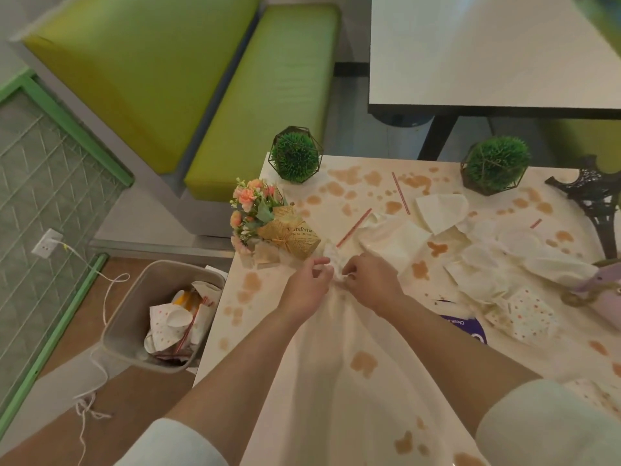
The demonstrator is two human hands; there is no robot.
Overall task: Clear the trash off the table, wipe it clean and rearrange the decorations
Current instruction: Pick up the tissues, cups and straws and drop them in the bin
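I had both hands over the middle of the table [312,381], w/ a crumpled white napkin [337,264] between them. Left hand [307,285] pinched it w/ thumb + forefinger at its left side; right hand [371,280] had curled fingers gripping it from the right. The napkin sat just in front of the flower bouquet [268,218], which lay tipped on its side at the table's left edge in printed kraft wrap.

Tabletop was spotted w/ brown spill stains [363,363] all over. More trash lay to the right: flattened paper cups [440,210], loose napkins, a polka-dot cup [531,317], and red-striped straws [400,192] nearer the far edge. Two green ball plants in wire frames stood at the far side, one at the left corner [295,155], one further right [496,165]. A dark tower figurine [598,210] stood at the right edge.

Trash bin [134,314] sat on the floor left of the table, already holding cups + a straw.
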